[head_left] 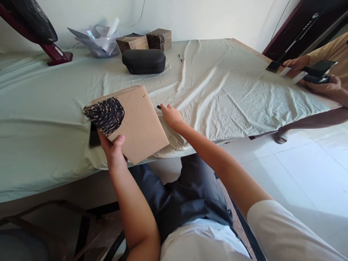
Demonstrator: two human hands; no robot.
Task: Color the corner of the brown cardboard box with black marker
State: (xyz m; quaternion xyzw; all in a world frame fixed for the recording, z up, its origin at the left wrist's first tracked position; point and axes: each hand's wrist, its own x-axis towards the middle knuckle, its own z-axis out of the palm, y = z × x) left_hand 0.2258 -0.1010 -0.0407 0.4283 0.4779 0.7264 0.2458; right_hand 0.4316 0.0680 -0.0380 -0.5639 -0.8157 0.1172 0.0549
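A brown cardboard box [141, 123] is tilted above the near edge of the cloth-covered table [206, 108]. Dense black scribbles [108, 114] cover its left corner. My left hand [114, 150] grips the box at its lower left, thumb on the top face, the other fingers hidden beneath. To the right of the box, apart from it, my right hand [172, 115] is closed round a black marker [159, 107], whose end pokes out towards the box. A dark flat object [94, 137] lies partly hidden under the box's left side.
Along the back stand a fan [51, 50], a clear basket [102, 45] of items, two small cardboard boxes [160, 39] and a black case [143, 61]. A pen [180, 58] lies on the cloth. At right, another person's hands [323, 85] hold dark devices.
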